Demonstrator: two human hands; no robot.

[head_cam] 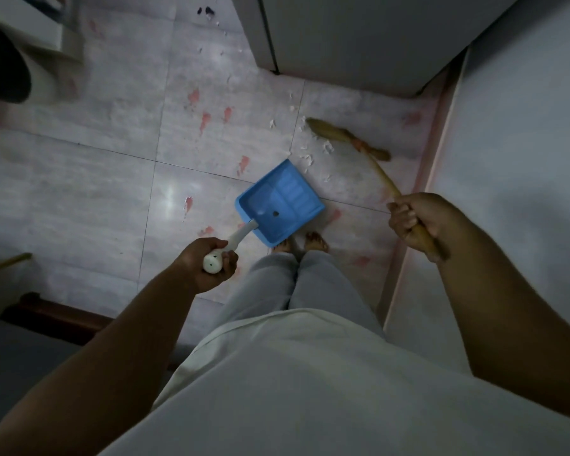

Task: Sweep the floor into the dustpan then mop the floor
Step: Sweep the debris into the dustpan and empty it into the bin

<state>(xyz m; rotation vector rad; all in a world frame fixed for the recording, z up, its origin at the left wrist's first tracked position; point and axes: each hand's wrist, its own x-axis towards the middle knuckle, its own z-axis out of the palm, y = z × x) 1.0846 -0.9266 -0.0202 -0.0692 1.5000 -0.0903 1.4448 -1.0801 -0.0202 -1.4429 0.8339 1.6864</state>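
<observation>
The blue dustpan (pixel 278 205) is grasped by its white handle in the left grip (pixel 208 263), near the middle of the floor (pixel 96 192). The broom (pixel 339 136) is clenched in the right grip (pixel 415 222), its bristles set among white scraps (pixel 306 158) toward the floor's right edge.

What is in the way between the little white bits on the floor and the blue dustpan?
Nothing that shows. The white bits lie on bare tile right beside the dustpan's open edge, with the broom on their far side. The left hand holds the dustpan, the right hand the broom.
</observation>
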